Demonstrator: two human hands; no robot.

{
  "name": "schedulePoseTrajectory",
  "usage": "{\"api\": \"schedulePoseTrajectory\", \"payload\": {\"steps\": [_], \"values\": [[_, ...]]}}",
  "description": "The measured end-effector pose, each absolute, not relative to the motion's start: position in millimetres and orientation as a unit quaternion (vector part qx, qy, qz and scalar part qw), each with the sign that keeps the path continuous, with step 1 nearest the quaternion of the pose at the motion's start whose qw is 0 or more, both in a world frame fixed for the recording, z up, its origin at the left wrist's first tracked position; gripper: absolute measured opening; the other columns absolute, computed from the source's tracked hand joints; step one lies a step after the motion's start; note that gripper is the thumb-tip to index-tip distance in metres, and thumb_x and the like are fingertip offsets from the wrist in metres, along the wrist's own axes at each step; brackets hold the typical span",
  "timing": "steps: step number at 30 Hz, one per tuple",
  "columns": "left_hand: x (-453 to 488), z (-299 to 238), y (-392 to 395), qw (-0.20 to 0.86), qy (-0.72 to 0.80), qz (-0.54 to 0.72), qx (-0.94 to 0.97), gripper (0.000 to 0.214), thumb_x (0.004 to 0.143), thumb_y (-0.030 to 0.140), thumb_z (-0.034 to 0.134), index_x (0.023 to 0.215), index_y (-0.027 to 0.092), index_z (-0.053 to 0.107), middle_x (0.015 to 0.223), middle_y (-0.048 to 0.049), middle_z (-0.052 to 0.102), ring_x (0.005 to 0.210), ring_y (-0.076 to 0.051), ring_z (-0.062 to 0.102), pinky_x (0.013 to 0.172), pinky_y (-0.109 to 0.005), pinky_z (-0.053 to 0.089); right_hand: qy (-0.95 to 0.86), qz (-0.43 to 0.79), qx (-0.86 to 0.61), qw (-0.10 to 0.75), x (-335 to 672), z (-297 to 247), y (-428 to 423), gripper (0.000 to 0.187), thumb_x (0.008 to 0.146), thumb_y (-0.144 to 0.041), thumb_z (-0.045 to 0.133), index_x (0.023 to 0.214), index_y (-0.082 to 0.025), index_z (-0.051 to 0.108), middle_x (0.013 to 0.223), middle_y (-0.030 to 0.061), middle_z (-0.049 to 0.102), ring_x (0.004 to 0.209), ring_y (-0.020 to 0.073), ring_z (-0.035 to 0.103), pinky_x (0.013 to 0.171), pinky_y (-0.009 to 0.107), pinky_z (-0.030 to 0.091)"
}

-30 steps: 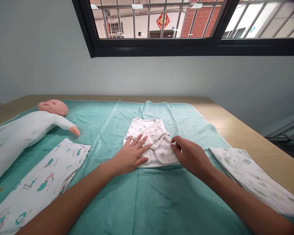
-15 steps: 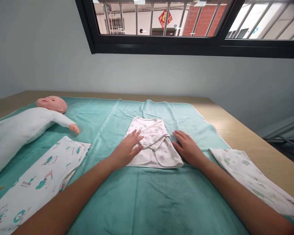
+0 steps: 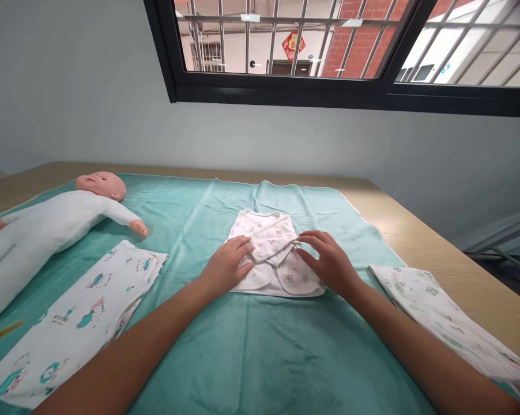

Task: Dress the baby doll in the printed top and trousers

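Note:
A white baby shirt (image 3: 264, 253) with a small print lies folded flat, its sleeves crossed over the front and its neckline pointing away from me. My left hand (image 3: 229, 264) rests on the shirt's left side, fingers stretched out and thumb apart. On the other side, my right hand (image 3: 331, 262) reaches over the right edge. Its fingertips touch the folded sleeve, with a gap between thumb and forefinger. Whether any cloth is gripped there is hard to make out.
A baby doll (image 3: 74, 213) in white lies at the left. Near it is a folded white printed cloth (image 3: 82, 323). Another folded printed cloth (image 3: 441, 317) lies at the right. A green blanket (image 3: 199, 357) covers much of the wooden table (image 3: 419, 230), below a barred window (image 3: 286, 92).
My right hand has shifted inward onto the shirt's folded sleeve, and its fingers have curled. My left hand stays on the left side. The camera view has tilted slightly.

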State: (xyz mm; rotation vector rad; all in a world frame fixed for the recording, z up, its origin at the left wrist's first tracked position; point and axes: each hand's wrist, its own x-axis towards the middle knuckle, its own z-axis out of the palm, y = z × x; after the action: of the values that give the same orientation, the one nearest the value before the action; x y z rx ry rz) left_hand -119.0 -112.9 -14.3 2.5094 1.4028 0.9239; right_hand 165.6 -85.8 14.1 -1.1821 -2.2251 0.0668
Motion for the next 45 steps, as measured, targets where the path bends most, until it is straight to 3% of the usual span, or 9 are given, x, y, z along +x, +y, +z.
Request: {"api": "schedulePoseTrajectory", "payload": {"steps": [5,10,15,20,27,33,38,42,45], "values": [[-118.8,-17.5,-110.5,0.070,0.479,0.323,0.813,0.038,0.087,0.023,0.062,0.125,0.022,0.057,0.134,-0.0114,0.058,0.124,-0.028,0.056,0.104,-0.049,0.049,-0.921,-0.011,-0.347,0.174,110.0,27.3,-87.8,0.024,0.089,-0.028,0.066,0.112,-0.021,0.063,0.117,0.0076,0.065,0.104,0.0245,0.058,0.085,0.037,0.046],[-118.9,-17.2,-109.7,0.073,0.485,0.312,0.814,0.043,0.088,0.022,0.059,0.130,0.020,0.052,0.140,-0.0130,0.053,0.130,-0.028,0.051,0.108,-0.048,0.045,-0.929,-0.098,-0.333,0.128,85.4,16.6,-79.6,0.014,0.095,-0.020,0.052,0.090,-0.018,0.065,0.098,0.0090,0.068,0.092,0.0235,0.057,0.077,0.035,0.039],[-118.7,-14.3,-110.3,0.086,0.507,0.288,0.808,0.056,0.089,0.027,0.058,0.142,0.020,0.041,0.149,-0.0144,0.044,0.135,-0.029,0.046,0.109,-0.049,0.044,-0.819,0.039,-0.447,0.356,110.7,23.3,-51.9,0.020,0.094,-0.027,0.049,0.078,-0.021,0.058,0.082,0.0035,0.064,0.075,0.0172,0.054,0.069,0.029,0.039],[-118.9,-14.9,-111.1,0.047,0.490,0.276,0.825,0.043,0.090,0.026,0.057,0.133,0.020,0.050,0.140,-0.0129,0.053,0.133,-0.028,0.047,0.111,-0.048,0.041,-0.558,0.131,-0.595,0.563,179.4,23.5,-6.1,0.033,0.089,-0.040,0.052,0.063,-0.023,0.040,0.059,-0.0043,0.039,0.058,0.0132,0.037,0.055,0.028,0.032],[-101.5,10.0,-93.3,-0.050,0.443,0.160,0.881,0.032,0.089,0.028,0.062,0.120,0.020,0.058,0.133,-0.0120,0.059,0.127,-0.031,0.050,0.099,-0.047,0.045,-0.499,0.112,-0.694,0.507,231.5,-11.7,19.9,0.028,0.084,-0.039,0.051,0.063,-0.022,0.043,0.060,-0.0033,0.044,0.062,0.0145,0.040,0.059,0.028,0.034],[-78.0,24.1,-80.1,-0.078,0.366,0.073,0.925,0.026,0.091,0.009,0.046,0.107,0.022,0.063,0.110,-0.0087,0.069,0.104,-0.024,0.062,0.088,-0.038,0.045,-0.514,0.102,-0.718,0.458,231.8,-14.6,17.9,0.019,0.083,-0.037,0.050,0.074,-0.021,0.056,0.074,0.0032,0.061,0.072,0.0194,0.051,0.069,0.030,0.039],[-77.4,14.5,-73.5,-0.011,0.515,0.198,0.834,0.022,0.088,0.016,0.047,0.094,0.021,0.067,0.096,-0.0067,0.072,0.090,-0.025,0.065,0.077,-0.038,0.048,-0.515,0.095,-0.739,0.424,235.2,-18.1,16.6,0.031,0.080,-0.026,0.048,0.105,-0.019,0.064,0.093,0.0122,0.070,0.086,0.0278,0.061,0.078,0.036,0.045],[-107.9,16.6,-54.6,0.146,0.624,0.416,0.646,0.036,0.094,0.036,0.039,0.115,0.020,0.063,0.106,-0.0093,0.072,0.089,-0.024,0.067,0.077,-0.040,0.054,-0.523,0.089,-0.744,0.407,235.4,-23.0,18.5,0.042,0.076,-0.020,0.048,0.115,-0.019,0.063,0.100,0.0136,0.072,0.092,0.0304,0.063,0.084,0.040,0.047],[-143.8,22.7,-43.0,0.192,0.621,0.426,0.629,0.049,0.094,0.048,0.035,0.130,0.024,0.057,0.119,-0.0119,0.069,0.100,-0.028,0.068,0.086,-0.048,0.054,-0.526,0.089,-0.741,0.407,235.8,-24.5,19.9,0.046,0.073,-0.017,0.048,0.117,-0.019,0.062,0.108,0.0126,0.072,0.099,0.0298,0.063,0.087,0.040,0.047]]}}
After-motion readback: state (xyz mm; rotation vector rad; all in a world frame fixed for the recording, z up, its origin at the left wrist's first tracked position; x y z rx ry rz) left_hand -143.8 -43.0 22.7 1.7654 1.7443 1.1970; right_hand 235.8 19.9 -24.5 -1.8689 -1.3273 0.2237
